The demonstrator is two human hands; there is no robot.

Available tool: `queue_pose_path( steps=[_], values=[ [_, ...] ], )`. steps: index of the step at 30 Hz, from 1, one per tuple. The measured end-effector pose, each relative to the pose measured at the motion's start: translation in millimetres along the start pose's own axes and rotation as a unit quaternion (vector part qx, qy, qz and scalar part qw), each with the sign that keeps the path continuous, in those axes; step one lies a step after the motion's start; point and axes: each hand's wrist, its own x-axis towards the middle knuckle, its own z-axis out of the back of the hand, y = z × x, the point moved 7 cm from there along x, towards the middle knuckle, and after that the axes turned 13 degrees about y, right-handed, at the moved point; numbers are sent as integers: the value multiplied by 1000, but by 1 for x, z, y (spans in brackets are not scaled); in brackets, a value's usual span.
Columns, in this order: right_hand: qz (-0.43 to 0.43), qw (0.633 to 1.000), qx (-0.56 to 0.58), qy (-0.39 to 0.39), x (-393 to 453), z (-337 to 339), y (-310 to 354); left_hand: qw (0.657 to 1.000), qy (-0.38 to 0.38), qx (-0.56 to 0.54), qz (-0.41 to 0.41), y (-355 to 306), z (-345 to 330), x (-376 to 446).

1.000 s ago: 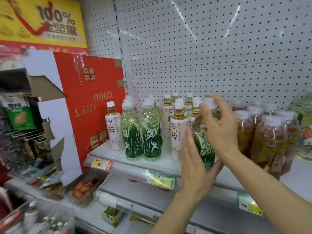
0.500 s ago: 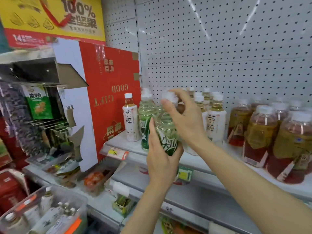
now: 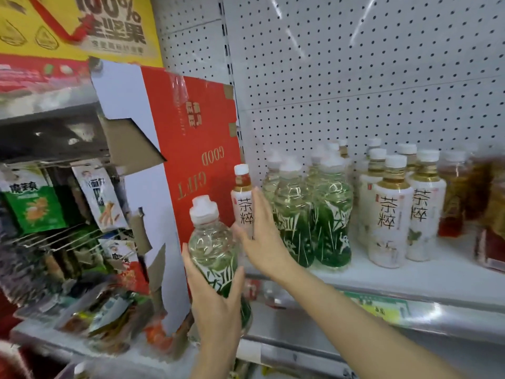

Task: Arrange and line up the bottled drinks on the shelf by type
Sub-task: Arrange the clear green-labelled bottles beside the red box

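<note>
Two hands work in front of the shelf (image 3: 426,280). The left hand (image 3: 218,305) grips a clear bottle (image 3: 211,247) with a green leaf label and a white cap, fingers and thumb curled round its lower half; the bottle is upright, held in the air just off the shelf's left front corner, in front of the red gift box (image 3: 196,149) that stands at the shelf's left end. The right hand (image 3: 263,239) is flat, fingers straight and together, holding nothing; it reaches between the held bottle and a slim white-label tea bottle (image 3: 242,198) standing alone near the red box, the fingertips overlapping that bottle, though contact cannot be told. Just right of it stands a cluster of green-label bottles (image 3: 314,214), several deep. Further right is a group of white-label tea bottles (image 3: 393,214) with golden necks, and beyond them amber drink bottles (image 3: 459,198), blurred at the edge. A white pegboard (image 3: 355,77) backs the shelf. To the left hang snack packets (image 3: 32,206) under a yellow sign (image 3: 82,26).
</note>
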Motion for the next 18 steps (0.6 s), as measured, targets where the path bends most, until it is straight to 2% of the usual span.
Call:
queue_pose_path(
  steps=[7,12,18],
  values=[
    [-82,991,-45,-93,36,-19,-30,999,-8,-43,22,21,20,1],
    [-44,988,-54,-135,39,-18,-35,999,1,-47,5,22,25,7],
    [60,981,-2,-182,-7,0,8,997,-32,-59,-24,17,29,20]
  ],
)
